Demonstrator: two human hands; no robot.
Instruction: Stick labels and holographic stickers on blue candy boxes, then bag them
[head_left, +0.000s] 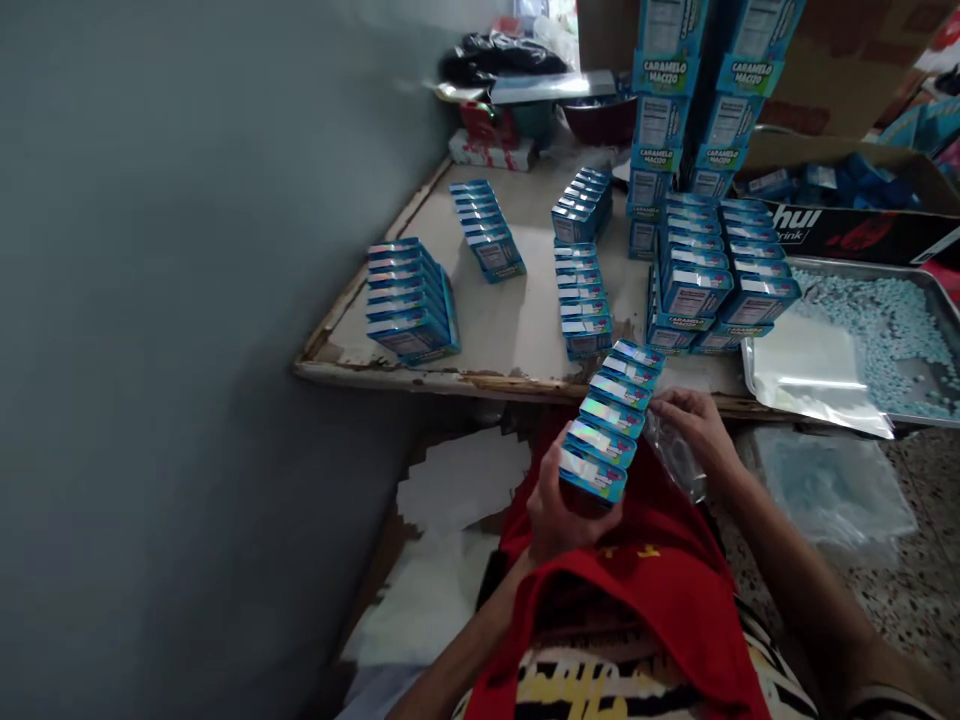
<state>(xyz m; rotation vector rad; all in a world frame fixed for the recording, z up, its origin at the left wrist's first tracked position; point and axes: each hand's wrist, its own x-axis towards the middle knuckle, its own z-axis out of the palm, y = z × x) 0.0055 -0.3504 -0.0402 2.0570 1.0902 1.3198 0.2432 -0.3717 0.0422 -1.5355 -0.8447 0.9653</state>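
Note:
My left hand (pixel 566 505) is wrapped around the near end of a row of small blue candy boxes (pixel 611 420), which tilts up over my lap by the table's front edge. Beside the row's far end, my right hand (pixel 694 430) pinches a clear plastic bag (pixel 675 458) that hangs down under its fingers. Whether the bag touches the boxes I cannot tell. Just past the held row, another row of blue boxes (pixel 583 300) lies on the table.
More box rows (pixel 411 298) stand on the worn table (pixel 499 340). Tall box stacks (pixel 664 120) rise at the back. A metal tray (pixel 926 300) of pale blue candies sits right, near an open carton (pixel 847 225). Plastic bags (pixel 832 490) lie below; a wall (pixel 187 350) bounds the left.

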